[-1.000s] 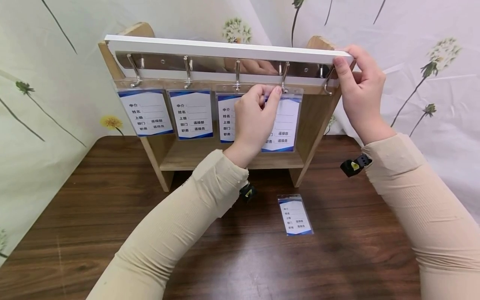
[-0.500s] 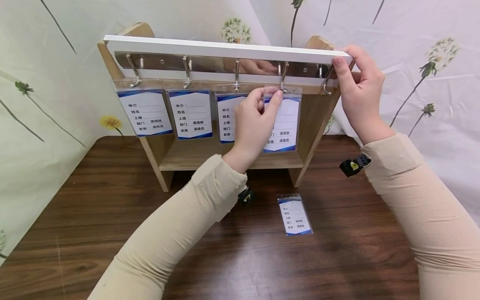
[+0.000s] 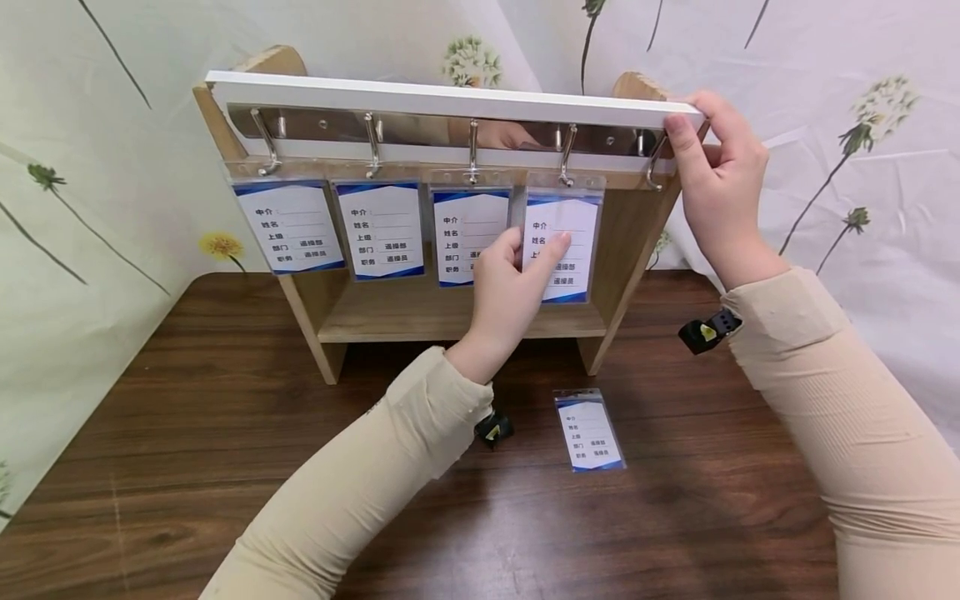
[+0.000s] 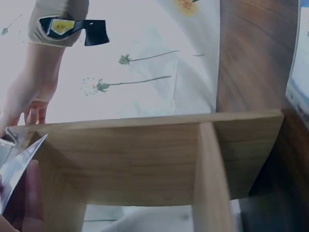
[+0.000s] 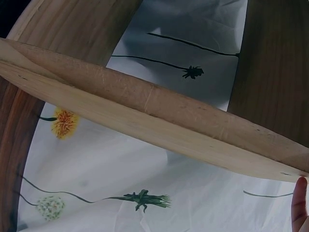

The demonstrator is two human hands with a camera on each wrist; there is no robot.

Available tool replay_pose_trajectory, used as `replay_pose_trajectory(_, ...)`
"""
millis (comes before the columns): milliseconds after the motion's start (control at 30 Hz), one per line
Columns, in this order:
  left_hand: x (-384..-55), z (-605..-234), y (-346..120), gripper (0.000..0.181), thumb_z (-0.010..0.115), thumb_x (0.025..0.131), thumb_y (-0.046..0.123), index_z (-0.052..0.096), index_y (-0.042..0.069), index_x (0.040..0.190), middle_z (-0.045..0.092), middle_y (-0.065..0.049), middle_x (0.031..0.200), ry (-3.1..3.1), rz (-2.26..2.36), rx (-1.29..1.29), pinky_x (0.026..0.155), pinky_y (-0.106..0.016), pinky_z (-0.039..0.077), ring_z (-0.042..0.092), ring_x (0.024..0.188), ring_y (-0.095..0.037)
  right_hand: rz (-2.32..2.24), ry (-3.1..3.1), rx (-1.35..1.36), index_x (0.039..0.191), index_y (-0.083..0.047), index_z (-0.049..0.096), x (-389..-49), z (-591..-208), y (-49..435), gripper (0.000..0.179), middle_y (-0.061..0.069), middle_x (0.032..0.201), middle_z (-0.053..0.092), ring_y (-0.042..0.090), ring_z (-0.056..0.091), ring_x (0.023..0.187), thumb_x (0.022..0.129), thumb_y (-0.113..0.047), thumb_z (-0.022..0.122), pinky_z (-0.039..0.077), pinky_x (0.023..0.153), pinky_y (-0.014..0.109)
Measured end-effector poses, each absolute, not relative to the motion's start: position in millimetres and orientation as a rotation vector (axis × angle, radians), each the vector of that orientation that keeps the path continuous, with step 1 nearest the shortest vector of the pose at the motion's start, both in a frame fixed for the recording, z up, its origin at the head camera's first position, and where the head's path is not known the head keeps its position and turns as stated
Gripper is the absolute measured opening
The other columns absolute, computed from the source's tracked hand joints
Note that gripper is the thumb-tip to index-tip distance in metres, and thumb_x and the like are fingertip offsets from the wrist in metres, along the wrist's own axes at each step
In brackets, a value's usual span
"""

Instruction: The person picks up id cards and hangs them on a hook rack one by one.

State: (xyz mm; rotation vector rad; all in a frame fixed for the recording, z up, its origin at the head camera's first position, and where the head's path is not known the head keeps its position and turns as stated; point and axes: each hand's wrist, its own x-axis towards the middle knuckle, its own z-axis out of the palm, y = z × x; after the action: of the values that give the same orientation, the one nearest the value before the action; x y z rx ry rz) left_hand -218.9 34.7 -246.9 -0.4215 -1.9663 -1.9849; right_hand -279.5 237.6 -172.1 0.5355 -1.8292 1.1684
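My left hand (image 3: pixel 506 292) pinches the rightmost hanging badge holder (image 3: pixel 573 218) by its left edge, thumb in front and fingers behind. This clear sleeve with a blue-and-white card hangs at a metal hook (image 3: pixel 568 157). Edge-on in the left wrist view, the same badge holder (image 4: pixel 21 164) shows beside my fingers (image 4: pixel 34 191). My right hand (image 3: pixel 723 179) grips the right end of the white hook rail (image 3: pixel 450 96), thumb on the front. In the right wrist view only a fingertip (image 5: pixel 300 193) of it shows, at the wooden side panel (image 5: pixel 159 116).
Three more badge holders (image 3: pixel 380 225) hang on hooks further left. The rightmost hook (image 3: pixel 657 162) bears nothing. Another badge holder (image 3: pixel 590 433) lies on the dark wooden table (image 3: pixel 225 467), in front of the wooden shelf (image 3: pixel 465 321). A flowered cloth (image 3: pixel 825 125) hangs behind.
My left hand has slid down from the hook and the top of the rightmost hanging badge holder to its middle. The right hand stays on the rail's end.
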Motion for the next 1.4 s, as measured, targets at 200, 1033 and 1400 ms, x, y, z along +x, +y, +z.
replay_pose_trajectory(200, -217, -261, 35, 0.027, 0.063, 0.098, 0.025, 0.065, -0.001, 0.107, 0.074, -0.018, 0.100, -1.893, -2.178, -0.393, 0.059, -0.035, 0.060, 0.073, 0.071, -0.019, 1.145, -1.817, 0.564, 0.106, -0.015, 0.072, -279, -172, 238, 0.016, -0.020, 0.082, 0.058, -0.001, 0.053, 0.052, 0.096, -0.024, 0.065, 0.042, 0.055, 0.013)
replay_pose_trajectory(1033, -211, -307, 38, 0.029, 0.066, 0.097, 0.024, 0.066, 0.000, 0.111, 0.073, -0.023, 0.104, -1.947, -2.286, -0.341, 0.061, -0.033, 0.060, 0.073, 0.084, -0.028, 1.062, -1.813, 0.617, 0.109, -0.012, 0.071, -280, -173, 240, 0.019, -0.025, 0.085, 0.055, -0.003, 0.050, 0.052, 0.098, -0.025, 0.063, 0.042, 0.055, 0.013)
replay_pose_trajectory(1400, -199, -340, 43, 0.031, 0.070, 0.093, 0.031, 0.070, 0.006, 0.109, 0.071, -0.015, 0.096, -2.207, -2.131, -0.288, 0.057, -0.028, 0.056, 0.064, 0.071, -0.010, 1.107, -1.809, 0.591, 0.106, -0.020, 0.072, -277, -173, 238, 0.012, -0.022, 0.086, 0.058, -0.002, 0.048, 0.052, 0.097, -0.023, 0.064, 0.041, 0.055, 0.013)
